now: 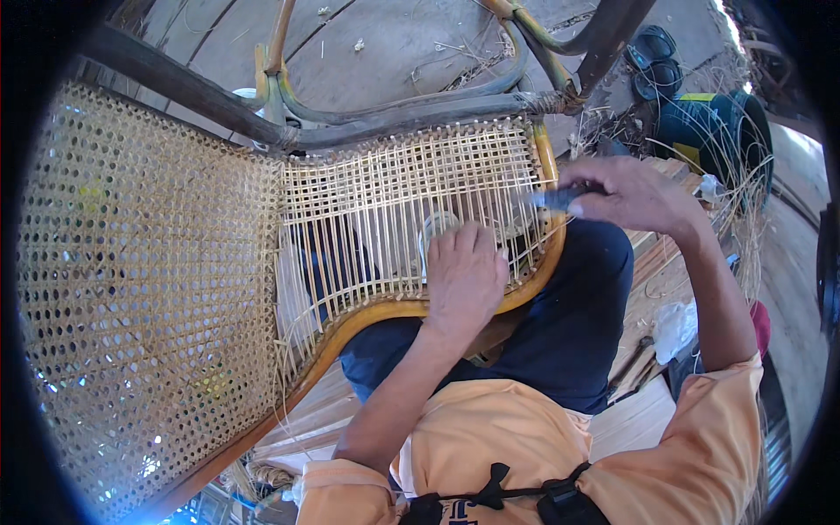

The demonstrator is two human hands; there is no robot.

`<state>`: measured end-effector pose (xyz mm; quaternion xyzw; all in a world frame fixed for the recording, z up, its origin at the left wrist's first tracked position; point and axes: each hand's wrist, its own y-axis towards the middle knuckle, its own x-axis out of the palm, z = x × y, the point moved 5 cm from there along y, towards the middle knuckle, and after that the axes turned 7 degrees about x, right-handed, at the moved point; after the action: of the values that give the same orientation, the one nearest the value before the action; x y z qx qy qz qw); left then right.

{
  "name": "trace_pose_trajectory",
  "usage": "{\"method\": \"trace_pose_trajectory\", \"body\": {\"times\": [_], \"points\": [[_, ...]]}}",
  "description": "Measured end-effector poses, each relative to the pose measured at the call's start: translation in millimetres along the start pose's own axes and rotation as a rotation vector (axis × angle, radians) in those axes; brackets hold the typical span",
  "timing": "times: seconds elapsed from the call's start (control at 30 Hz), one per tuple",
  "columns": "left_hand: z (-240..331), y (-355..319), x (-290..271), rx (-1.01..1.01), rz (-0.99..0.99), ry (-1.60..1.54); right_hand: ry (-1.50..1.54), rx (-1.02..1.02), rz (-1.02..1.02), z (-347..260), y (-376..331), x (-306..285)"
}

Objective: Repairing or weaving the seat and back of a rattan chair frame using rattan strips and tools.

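Note:
A rattan chair seat (394, 179) with a curved wooden edge (376, 313) lies across my lap. Its far part is woven into a grid, while the nearer part has mostly lengthwise cane strands (350, 249) with gaps between them. My left hand (466, 271) rests on these strands, its fingers curled down; whatever they pinch is hidden. At the seat's right edge, my right hand (634, 194) is closed around a dark-handled tool (569, 198). The tool points left over the weave, and its blurred tip hides its exact kind.
A finished cane panel (149, 289) rises at left. Dark poles (420, 114) frame the far side. At right stand a dark green bucket (713, 131) with loose cane strips (748, 227), a pair of dark sandals (654, 63) and a clear plastic bag (675, 332). Scraps litter the floor.

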<state>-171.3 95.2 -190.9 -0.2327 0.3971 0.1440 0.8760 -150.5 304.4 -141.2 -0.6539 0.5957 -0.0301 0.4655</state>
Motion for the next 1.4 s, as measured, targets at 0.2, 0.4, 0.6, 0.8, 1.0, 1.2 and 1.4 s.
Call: {"method": "trace_pose_trajectory", "body": {"times": [0.2, 0.4, 0.6, 0.8, 1.0, 1.2, 1.4], "points": [[5.2, -12.9, 1.0, 0.067, 0.142, -0.008, -0.068, 0.087, -0.018, -5.2, 37.8, 7.2], [6.4, -15.3, -1.8, 0.155, 0.245, -0.043, -0.226, 0.002, -0.205, -12.3, 37.7, 18.3], [7.9, -15.9, -1.1, 0.256, 0.253, -0.141, -0.167, 0.125, -0.26, -15.4, 30.5, 6.8], [7.4, -15.2, -1.3, 0.255, 0.289, -0.114, -0.153, 0.108, -0.059, -14.1, 27.5, -9.0], [7.3, -12.5, 1.3, 0.188, 0.218, -0.072, -0.35, 0.08, -0.117, 2.2, 40.7, 3.2], [10.9, -9.7, 1.2, 0.226, 0.212, -0.03, -0.259, 0.024, -0.2, -7.6, 29.7, 0.7], [15.6, -9.7, 7.0, 0.262, 0.197, -0.022, -0.275, 0.016, 0.083, 2.8, 46.0, 8.9]]}}
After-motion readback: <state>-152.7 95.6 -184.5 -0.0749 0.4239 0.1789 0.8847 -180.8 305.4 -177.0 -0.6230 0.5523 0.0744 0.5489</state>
